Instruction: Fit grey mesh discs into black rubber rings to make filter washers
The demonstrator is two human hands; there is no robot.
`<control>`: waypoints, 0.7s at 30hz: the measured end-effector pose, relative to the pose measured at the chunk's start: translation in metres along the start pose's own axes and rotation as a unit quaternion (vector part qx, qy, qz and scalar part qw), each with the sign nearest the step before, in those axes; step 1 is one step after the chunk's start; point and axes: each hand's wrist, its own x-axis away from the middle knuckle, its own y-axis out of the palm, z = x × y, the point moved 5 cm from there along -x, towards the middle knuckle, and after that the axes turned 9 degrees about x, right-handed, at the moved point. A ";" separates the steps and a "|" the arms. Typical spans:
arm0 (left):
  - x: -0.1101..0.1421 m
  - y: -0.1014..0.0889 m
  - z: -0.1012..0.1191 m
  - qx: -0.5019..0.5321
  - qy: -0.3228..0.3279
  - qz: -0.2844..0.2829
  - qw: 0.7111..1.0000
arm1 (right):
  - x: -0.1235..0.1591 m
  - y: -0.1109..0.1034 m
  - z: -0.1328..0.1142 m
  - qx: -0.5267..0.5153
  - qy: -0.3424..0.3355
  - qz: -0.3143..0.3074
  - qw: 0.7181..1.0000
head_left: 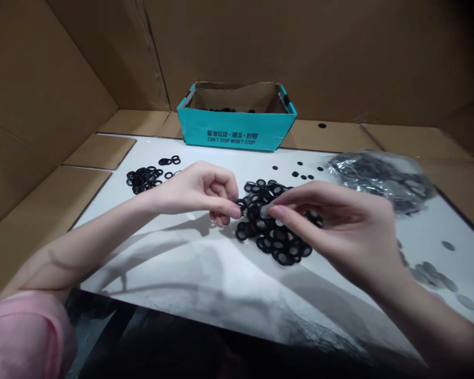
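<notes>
A heap of small black rings (274, 234) lies in the middle of a white sheet (205, 273). My left hand (199, 192) hovers at the heap's left edge, fingers curled, thumb and forefinger pinched on one black ring (242, 204). My right hand (339, 221) reaches in from the right, fingertips pinched on a small grey disc (265, 211) just above the heap. The two pinches sit almost touching each other.
A teal cardboard box (237, 126) stands at the back with dark pieces inside. A smaller group of black rings (144, 178) lies to the left. A clear plastic bag (383, 179) of parts lies right. Grey discs (434, 273) and black dots (300, 173) are scattered. Cardboard walls surround the surface.
</notes>
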 end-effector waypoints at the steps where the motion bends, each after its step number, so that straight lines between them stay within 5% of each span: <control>1: 0.001 0.002 0.001 0.020 0.003 -0.002 1.000 | -0.002 0.003 -0.005 0.001 -0.011 -0.005 1.000; 9: 0.004 0.006 0.004 0.054 0.020 0.020 0.998 | -0.004 0.006 -0.023 0.046 -0.151 0.043 0.987; 21: 0.004 0.011 0.000 0.112 0.024 -0.029 0.993 | -0.006 0.013 -0.017 0.039 -0.162 0.079 0.983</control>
